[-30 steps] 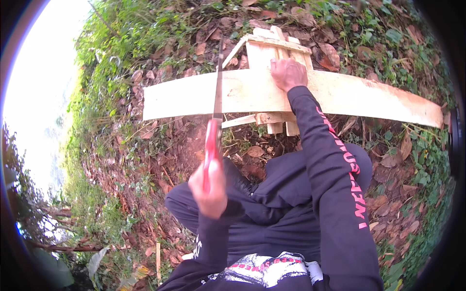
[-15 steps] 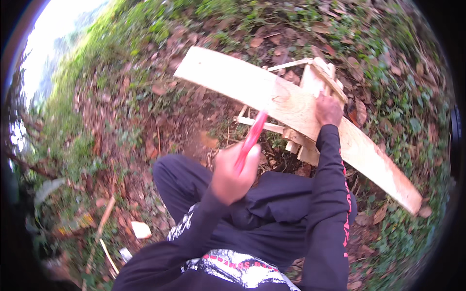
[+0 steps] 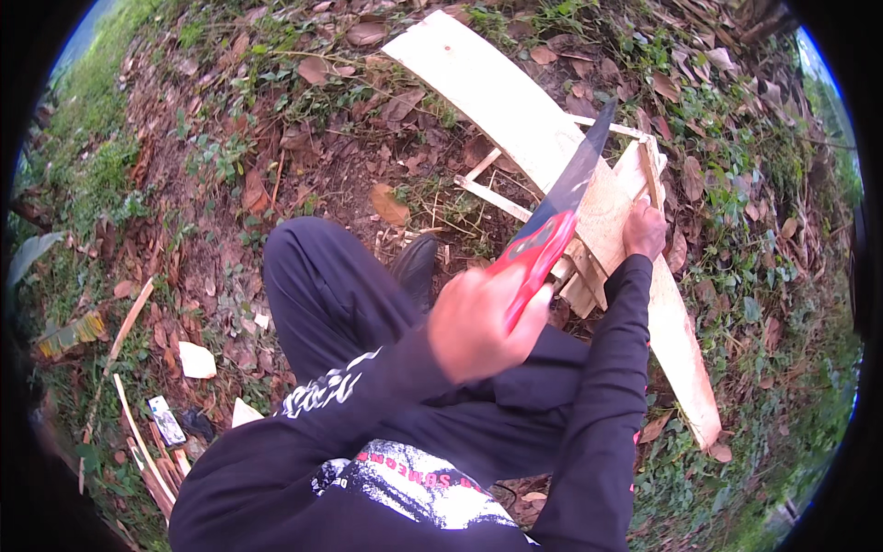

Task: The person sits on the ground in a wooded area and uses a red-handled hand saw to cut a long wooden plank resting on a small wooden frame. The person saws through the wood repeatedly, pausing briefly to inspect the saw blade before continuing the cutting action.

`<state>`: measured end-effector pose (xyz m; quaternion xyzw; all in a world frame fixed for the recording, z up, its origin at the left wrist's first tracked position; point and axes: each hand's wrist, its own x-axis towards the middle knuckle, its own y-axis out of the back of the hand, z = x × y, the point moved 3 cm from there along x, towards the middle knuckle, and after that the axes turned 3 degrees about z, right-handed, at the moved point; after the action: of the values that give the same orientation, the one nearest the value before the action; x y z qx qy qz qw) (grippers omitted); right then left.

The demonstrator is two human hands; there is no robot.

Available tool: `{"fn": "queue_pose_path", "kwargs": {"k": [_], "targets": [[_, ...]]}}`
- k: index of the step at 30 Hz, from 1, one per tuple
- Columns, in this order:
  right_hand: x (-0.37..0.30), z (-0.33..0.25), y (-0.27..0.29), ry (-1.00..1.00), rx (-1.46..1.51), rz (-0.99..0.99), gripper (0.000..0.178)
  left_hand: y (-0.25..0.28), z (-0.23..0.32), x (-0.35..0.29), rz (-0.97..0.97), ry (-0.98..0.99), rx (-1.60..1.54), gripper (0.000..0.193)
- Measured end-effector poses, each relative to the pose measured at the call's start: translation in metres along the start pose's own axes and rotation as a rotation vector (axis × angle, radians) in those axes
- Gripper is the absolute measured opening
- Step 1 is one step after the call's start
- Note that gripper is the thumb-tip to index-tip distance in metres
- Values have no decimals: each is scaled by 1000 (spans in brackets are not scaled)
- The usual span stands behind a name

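Note:
My left hand (image 3: 483, 324) is closed around the red handle of a hand saw (image 3: 541, 248). Its dark tapering blade points up and to the right, crossing in front of a long pale wooden board (image 3: 497, 90). Whether the teeth touch the wood I cannot tell. My right hand (image 3: 645, 230) is closed at the board's far edge, bearing down where the board crosses a small wooden frame (image 3: 497, 199) made of thin strips and short blocks. The board slants from the upper middle down to the lower right. My right fingertips are partly hidden.
My bent legs (image 3: 322, 294) and a dark shoe (image 3: 418, 267) are close to the frame. At lower left lie a pale wood offcut (image 3: 197, 360), thin wooden strips (image 3: 140, 437) and a small whitish rectangular object (image 3: 166, 420). Leaves and weeds cover the ground.
The view has turned, so the board slants more steeply. My left hand and the saw are farther right in view, the blade now sharp where it was blurred. My right hand keeps its place on the board.

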<state>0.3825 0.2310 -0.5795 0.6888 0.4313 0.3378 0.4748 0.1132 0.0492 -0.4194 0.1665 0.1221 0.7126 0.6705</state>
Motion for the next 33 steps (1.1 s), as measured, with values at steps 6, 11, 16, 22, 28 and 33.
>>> {"fn": "queue_pose_path", "kwargs": {"k": [6,11,16,22,28,33], "targets": [[0,-19,-3,12,60,-38,57,-59,-14,106,100,0,173,26],[8,-3,-10,-14,10,-14,57,12,0,-19,-106,-56,116,12],[-8,-3,1,0,27,43,59,-20,-28,17,32,-83,116,25],[-1,-22,-1,-18,80,-18,56,-56,-23,101,128,-64,113,30],[3,-2,-3,-29,20,0,58,31,10,-30,-98,68,-64,35],[-1,-23,3,-10,29,-25,56,-41,-25,86,125,-69,63,13]]}}
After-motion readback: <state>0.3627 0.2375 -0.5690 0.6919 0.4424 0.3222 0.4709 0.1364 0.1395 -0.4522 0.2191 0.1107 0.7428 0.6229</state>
